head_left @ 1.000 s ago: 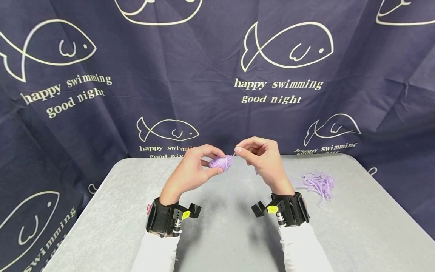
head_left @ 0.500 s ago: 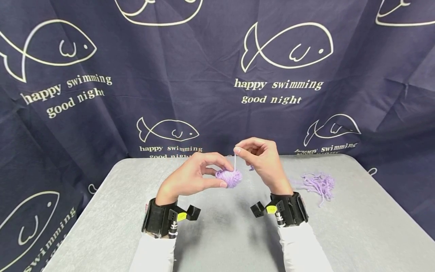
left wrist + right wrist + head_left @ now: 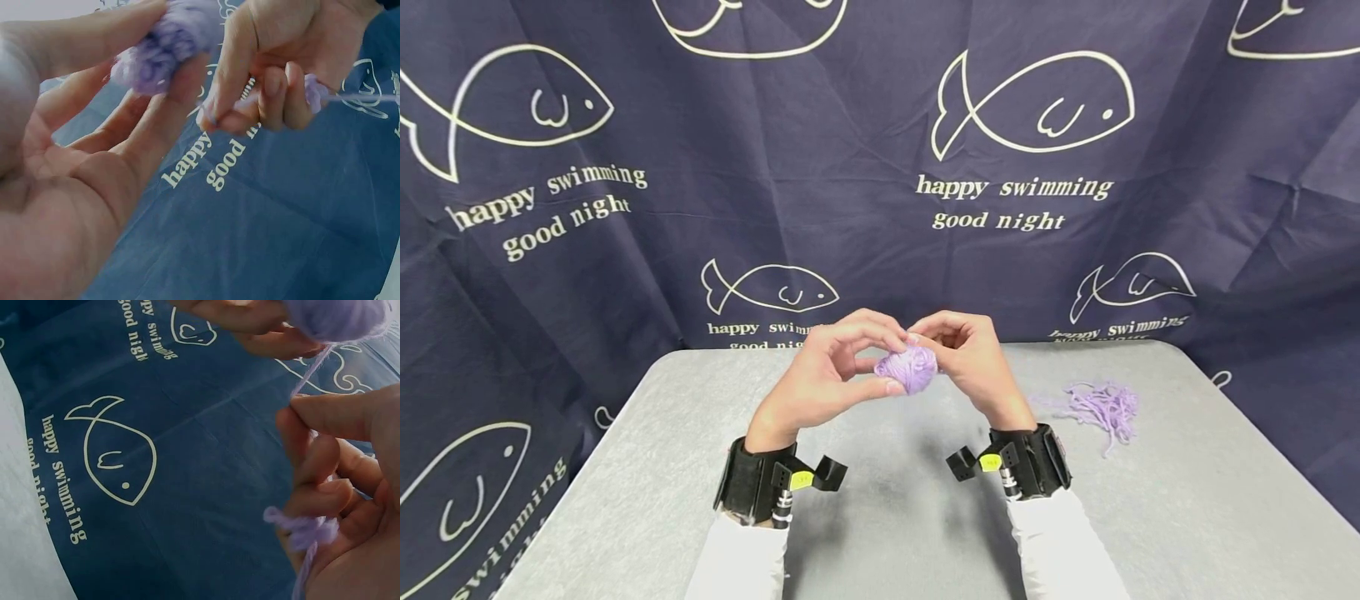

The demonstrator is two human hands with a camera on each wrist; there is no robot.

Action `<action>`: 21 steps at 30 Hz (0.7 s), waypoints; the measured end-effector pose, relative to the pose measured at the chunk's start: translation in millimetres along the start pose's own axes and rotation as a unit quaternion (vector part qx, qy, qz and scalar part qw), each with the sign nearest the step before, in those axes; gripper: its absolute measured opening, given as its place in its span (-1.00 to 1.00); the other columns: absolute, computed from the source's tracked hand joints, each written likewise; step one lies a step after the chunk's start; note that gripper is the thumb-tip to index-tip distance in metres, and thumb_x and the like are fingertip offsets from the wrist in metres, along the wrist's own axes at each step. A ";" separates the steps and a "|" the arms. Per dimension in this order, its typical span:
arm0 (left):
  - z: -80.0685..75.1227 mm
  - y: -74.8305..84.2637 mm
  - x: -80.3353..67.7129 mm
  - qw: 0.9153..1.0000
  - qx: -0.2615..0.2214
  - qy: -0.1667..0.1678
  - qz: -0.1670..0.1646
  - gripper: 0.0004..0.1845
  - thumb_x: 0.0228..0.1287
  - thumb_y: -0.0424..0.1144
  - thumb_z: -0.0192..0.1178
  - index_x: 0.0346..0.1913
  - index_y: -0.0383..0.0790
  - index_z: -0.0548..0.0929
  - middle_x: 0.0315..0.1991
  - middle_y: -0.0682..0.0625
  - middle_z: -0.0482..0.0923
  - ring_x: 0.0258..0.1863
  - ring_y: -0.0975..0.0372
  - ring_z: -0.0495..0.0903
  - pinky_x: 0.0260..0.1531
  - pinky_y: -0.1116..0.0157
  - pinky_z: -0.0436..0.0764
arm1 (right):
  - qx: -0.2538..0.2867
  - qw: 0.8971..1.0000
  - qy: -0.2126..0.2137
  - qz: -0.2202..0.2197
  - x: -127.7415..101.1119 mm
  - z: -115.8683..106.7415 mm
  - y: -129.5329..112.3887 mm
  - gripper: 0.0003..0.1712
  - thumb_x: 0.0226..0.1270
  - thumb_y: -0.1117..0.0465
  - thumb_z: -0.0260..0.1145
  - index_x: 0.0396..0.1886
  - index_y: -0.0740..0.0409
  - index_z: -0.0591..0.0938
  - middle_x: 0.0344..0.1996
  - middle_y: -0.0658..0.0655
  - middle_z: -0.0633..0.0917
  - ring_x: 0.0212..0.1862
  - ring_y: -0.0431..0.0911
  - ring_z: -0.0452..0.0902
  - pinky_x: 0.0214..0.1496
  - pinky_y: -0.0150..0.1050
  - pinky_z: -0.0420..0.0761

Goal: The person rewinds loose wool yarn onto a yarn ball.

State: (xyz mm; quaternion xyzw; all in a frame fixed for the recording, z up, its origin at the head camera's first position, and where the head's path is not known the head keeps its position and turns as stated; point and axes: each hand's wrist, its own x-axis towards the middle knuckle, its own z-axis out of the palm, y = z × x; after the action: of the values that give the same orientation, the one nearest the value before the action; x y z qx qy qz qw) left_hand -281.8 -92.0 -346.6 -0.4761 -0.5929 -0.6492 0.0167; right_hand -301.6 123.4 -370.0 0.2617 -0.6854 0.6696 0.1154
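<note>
right wrist: right hand (image 3: pixel 362 528) pinches strand (image 3: pixel 310 371) from yarn ball (image 3: pixel 344 319)

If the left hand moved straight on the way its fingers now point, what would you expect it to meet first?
Most likely the right hand, which pinches the yarn strand close beside the purple ball held in the left hand; how far apart they are in depth is hard to judge.

The yarn ball (image 3: pixel 910 371) is fuzzy, the strands (image 3: pixel 1107 407) at its three o'clock likewise; the backdrop (image 3: pixel 865 183) is creased cloth, the tabletop (image 3: pixel 1195 483) perhaps plastic.
</note>
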 end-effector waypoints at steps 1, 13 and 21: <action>0.6 0.0 0.5 1.000 -0.008 0.014 0.003 -0.62 -0.01 -0.74 0.38 -0.08 -0.58 0.59 0.08 -0.40 0.45 0.06 -0.01 0.58 0.01 -0.01 0.69 | -0.005 1.000 -0.005 0.003 0.4 0.4 0.5 -0.88 0.22 0.46 0.42 -0.24 0.40 0.73 -0.46 0.03 0.74 -0.53 -0.20 0.49 -0.53 -0.39 0.47; 5.4 -1.9 6.5 0.972 0.009 0.230 0.045 -0.52 0.05 -0.75 0.29 0.10 -0.56 0.53 0.04 -0.10 0.60 -0.01 0.16 0.59 -0.16 0.39 0.68 | -0.042 0.997 -0.059 0.009 -0.3 7.3 -4.0 -0.94 0.25 0.37 0.46 -0.30 0.29 0.75 -0.50 0.04 0.72 -0.58 -0.19 0.43 -0.57 -0.36 0.44; 4.7 -9.1 7.4 0.953 0.154 0.259 0.019 -0.60 0.16 -0.60 0.37 0.09 -0.43 0.63 0.04 -0.16 0.55 -0.03 0.08 0.62 -0.26 0.39 0.66 | -0.048 0.996 -0.071 -0.032 -2.8 8.1 -11.5 -0.95 0.23 0.40 0.46 -0.31 0.24 0.76 -0.58 0.07 0.65 -0.63 -0.16 0.41 -0.65 -0.34 0.39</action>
State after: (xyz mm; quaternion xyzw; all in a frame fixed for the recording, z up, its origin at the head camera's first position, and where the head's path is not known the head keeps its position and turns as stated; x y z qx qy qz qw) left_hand -288.4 -81.6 -349.5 -0.2943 -0.6521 -0.6506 0.2547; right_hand -291.8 116.5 -362.1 0.3241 -0.7148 0.6115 0.1005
